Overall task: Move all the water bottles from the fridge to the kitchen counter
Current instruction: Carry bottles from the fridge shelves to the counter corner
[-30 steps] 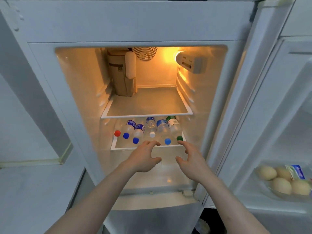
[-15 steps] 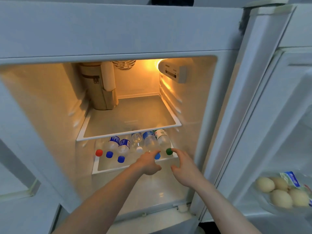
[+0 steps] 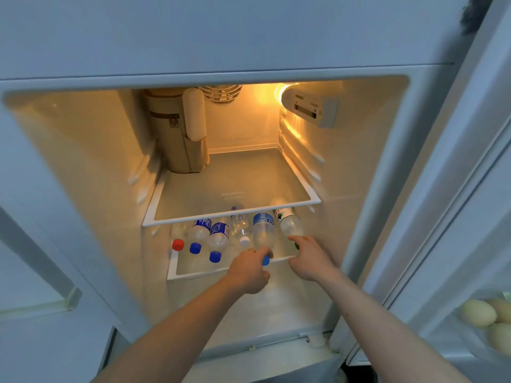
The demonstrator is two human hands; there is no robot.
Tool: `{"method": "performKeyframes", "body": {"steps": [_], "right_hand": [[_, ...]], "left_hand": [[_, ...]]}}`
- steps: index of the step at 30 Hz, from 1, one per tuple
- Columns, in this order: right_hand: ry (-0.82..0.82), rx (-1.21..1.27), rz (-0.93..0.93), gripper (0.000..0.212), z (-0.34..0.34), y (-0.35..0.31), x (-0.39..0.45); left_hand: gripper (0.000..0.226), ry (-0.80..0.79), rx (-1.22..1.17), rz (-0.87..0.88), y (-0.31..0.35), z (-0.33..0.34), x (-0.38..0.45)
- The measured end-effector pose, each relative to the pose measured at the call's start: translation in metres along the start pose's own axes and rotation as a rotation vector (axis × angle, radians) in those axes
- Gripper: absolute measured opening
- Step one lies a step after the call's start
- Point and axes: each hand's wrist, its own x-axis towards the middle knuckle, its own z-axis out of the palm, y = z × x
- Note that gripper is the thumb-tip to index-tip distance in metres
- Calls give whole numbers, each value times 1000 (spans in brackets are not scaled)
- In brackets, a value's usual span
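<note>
Reaching into the open fridge (image 3: 83, 161), both hands go to the water bottles lying on the lower shelf (image 3: 221, 268). The left hand (image 3: 250, 270) curls its fingers around the cap end of the bottle with the blue cap (image 3: 263, 233). The right hand (image 3: 311, 258) curls around the neck of the bottle with the green cap (image 3: 289, 223). Four more bottles lie side by side to the left: a white cap (image 3: 244, 241), two blue caps (image 3: 215, 256), and a red cap (image 3: 177, 244). A tan pouch (image 3: 171, 139) stands on the upper shelf (image 3: 235, 183). Eggs (image 3: 477, 312) sit in the door.
</note>
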Motion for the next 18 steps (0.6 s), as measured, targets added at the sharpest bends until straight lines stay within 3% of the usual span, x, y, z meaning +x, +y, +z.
{"method": "performKeyframes", "body": {"steps": [7,12,18], "right_hand": [[-48,-166,98,60,9,-8,22],[-32,-231,33,43,22,-9,20],[-41,-304,-36,51,33,-7,5]], "left_hand": [[45,14,-6,19,-8,6,-7],[44,34,-2,38,-10,10,-12],[52,36,20,84,-15,15,-21]]}}
